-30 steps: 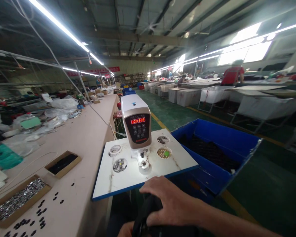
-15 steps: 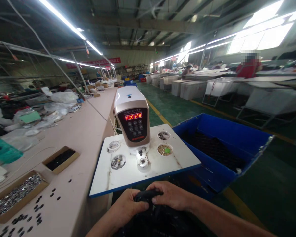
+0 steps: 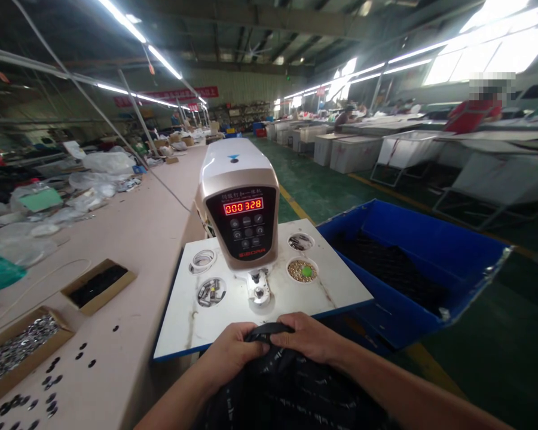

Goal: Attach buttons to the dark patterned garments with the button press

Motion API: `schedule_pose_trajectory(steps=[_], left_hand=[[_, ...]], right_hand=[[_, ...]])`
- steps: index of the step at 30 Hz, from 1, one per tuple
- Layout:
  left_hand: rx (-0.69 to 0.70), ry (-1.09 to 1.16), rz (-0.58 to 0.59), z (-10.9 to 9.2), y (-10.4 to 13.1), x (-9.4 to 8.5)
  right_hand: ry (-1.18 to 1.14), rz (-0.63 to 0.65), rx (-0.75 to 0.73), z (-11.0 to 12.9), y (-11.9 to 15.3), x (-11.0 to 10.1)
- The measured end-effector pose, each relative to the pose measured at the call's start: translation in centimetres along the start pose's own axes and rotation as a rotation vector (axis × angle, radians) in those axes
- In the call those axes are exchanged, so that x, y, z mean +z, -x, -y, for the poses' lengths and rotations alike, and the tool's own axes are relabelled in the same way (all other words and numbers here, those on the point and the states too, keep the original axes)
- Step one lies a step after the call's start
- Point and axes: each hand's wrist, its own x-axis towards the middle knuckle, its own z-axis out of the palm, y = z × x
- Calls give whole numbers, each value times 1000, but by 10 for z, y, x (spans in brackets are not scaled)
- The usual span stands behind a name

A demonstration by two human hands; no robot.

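Note:
Black fabric with small white print [image 3: 296, 388] hangs from both hands at the bottom centre. My left hand [image 3: 237, 346] pinches its upper edge between thumb and fingers. Close beside it, my right hand [image 3: 307, 337] grips the same edge. Both hands are at the front edge of a white board [image 3: 170, 322]. Just beyond them stands a white and gold machine [image 3: 242, 203], its red display reading 000328. Under its head is a small metal fitting [image 3: 259, 291]. Round wells in the board hold gold pieces [image 3: 301, 272] with a green one, and metal parts [image 3: 210, 292].
A long table [image 3: 130, 298] on the left carries a carton of metal rings [image 3: 18, 349], a carton of black pieces [image 3: 98, 286] and scattered black discs. At the right, a blue bin [image 3: 448, 239] holds dark fabric. A person in red [image 3: 473, 113] is farther back.
Both hands have moved slightly up and forward with the fabric, and more of its printed surface shows. The view has shifted closer to the machine. The person in red leans differently.

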Motion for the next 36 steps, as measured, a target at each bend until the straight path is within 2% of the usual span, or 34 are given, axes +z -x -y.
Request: schedule_pose_trajectory(steps=[5,7,12,16,19,25,30,36], left_hand=[[26,76,-13,-17,-17,-11],[35,67,-12,-24,-25,-14],[43,43,-29,-30,-34,-19],[37,37,-27,-27,-36,-21],[22,69,-10,-25,-36,-23],[-27,67,-16,-33,-38,-26],[62,-46,-95,-46,-52,-31],[76,-107,-173,-51,-68,-42]], right_hand=[[-135,40,-82,10,-21,-15],[-69,37,-109,15,-30,-21],[257,-65,-149,18,-44,-29],[161,24,-135,14,-42,-28],[143,-3,-128,10,-41,-25],[289,-24,-193,13,-48,-28],[337,-70,-226,20,-67,-40],[378,-126,-187,28,-89,-49]])
